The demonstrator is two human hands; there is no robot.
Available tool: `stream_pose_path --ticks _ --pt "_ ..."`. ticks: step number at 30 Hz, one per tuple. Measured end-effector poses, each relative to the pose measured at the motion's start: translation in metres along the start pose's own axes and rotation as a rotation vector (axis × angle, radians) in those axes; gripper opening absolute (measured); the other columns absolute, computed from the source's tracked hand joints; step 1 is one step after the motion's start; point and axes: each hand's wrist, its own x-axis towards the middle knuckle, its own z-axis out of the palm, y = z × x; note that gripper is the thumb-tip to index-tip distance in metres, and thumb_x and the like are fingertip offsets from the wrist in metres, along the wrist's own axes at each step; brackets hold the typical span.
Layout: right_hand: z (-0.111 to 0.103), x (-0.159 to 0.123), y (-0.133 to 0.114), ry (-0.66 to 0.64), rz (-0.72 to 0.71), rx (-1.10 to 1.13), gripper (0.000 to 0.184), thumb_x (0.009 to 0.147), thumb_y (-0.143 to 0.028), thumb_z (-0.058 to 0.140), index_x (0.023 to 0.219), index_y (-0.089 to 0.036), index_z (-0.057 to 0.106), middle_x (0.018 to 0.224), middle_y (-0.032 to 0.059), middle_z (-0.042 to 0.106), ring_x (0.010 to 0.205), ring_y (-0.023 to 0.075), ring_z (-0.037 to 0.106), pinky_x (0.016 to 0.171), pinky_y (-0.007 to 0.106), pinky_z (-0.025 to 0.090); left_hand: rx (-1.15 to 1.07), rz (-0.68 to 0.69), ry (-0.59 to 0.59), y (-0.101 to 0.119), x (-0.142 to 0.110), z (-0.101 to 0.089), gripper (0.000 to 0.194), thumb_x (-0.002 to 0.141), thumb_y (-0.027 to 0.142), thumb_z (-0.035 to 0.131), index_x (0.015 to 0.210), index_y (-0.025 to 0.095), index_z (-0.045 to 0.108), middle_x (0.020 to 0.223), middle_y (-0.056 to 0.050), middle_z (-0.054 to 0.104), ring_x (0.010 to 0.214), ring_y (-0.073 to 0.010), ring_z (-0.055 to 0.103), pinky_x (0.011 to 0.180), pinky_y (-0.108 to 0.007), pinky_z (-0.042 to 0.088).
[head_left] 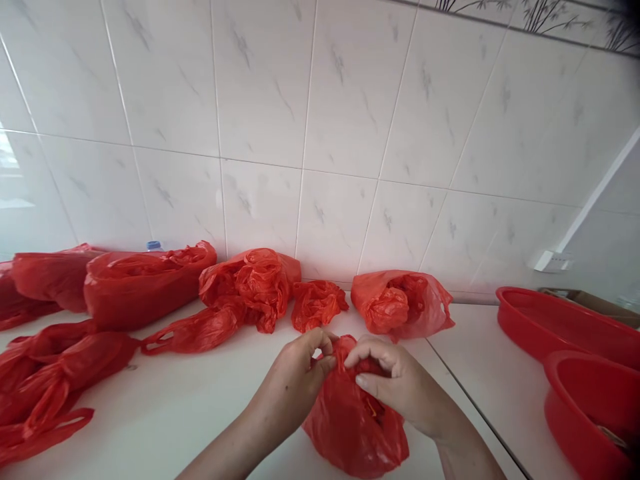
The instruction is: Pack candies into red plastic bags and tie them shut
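Observation:
A red plastic bag (357,433) stands on the white table in front of me, its top gathered into a twisted neck. Something with a bit of yellow shows dimly through its side; what it is I cannot make out. My left hand (300,373) pinches the neck from the left, thumb against forefinger. From the right, my right hand (400,383) has curled fingers on the same gathered plastic, its thumb lower down against the bag. Just behind my hands lie a small crumpled red bag (319,305) and a fuller red bag (400,303) with a crumpled opening.
Several red bags, among them a long filled bag (145,287) and a bag with loose handles (55,380), lie on the left. Two red plastic basins (555,393) stand at the right. A tiled wall (260,100) closes off the back, with a white socket (553,261).

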Motion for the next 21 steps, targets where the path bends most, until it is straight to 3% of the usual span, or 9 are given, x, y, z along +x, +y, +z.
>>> stream_pose_path --ticks 4,10,15,18,21 --pt "0.005 0.008 0.009 0.272 0.044 -0.211 0.029 0.074 -0.011 0.047 0.098 -0.025 0.055 0.09 -0.0008 0.058 0.085 0.0157 0.055 0.074 0.028 0.043 0.077 -0.054 -0.023 0.001 -0.002 0.002 0.01 0.082 0.021 0.047 0.072 0.022 0.044 0.072 0.004 0.055 0.069 -0.0145 0.046 0.062 -0.024 0.033" --pt "0.005 0.016 0.023 0.514 -0.071 -0.514 0.02 0.076 -0.013 0.045 0.09 -0.024 0.055 0.094 0.0022 0.059 0.082 0.0178 0.056 0.073 0.032 0.043 0.189 -0.066 -0.031 0.001 -0.003 0.008 0.01 0.079 0.019 0.046 0.071 0.022 0.042 0.069 0.004 0.054 0.064 -0.0142 0.044 0.058 -0.024 0.029" --pt "0.005 0.012 0.015 0.446 -0.017 -0.425 0.026 0.078 -0.013 0.041 0.095 -0.026 0.058 0.078 -0.0012 0.062 0.072 0.0164 0.055 0.069 0.03 0.042 0.23 -0.062 -0.045 -0.001 -0.002 0.01 0.011 0.078 0.018 0.046 0.069 0.022 0.041 0.069 0.004 0.053 0.065 -0.0146 0.045 0.059 -0.025 0.029" --pt "0.003 0.007 0.004 0.343 0.013 -0.275 0.028 0.077 -0.012 0.042 0.095 -0.025 0.06 0.083 -0.0016 0.063 0.076 0.0155 0.056 0.073 0.029 0.043 0.242 -0.054 -0.034 -0.003 -0.002 0.01 0.012 0.077 0.017 0.047 0.069 0.022 0.041 0.068 0.004 0.053 0.065 -0.0146 0.045 0.059 -0.025 0.03" --pt "-0.002 0.001 -0.005 0.23 0.038 -0.145 0.031 0.08 -0.018 0.047 0.108 -0.024 0.059 0.094 -0.0005 0.063 0.086 0.0162 0.056 0.079 0.029 0.044 0.255 -0.031 -0.019 -0.004 -0.002 0.011 0.011 0.076 0.017 0.048 0.069 0.023 0.042 0.07 0.004 0.054 0.066 -0.0148 0.046 0.06 -0.025 0.031"
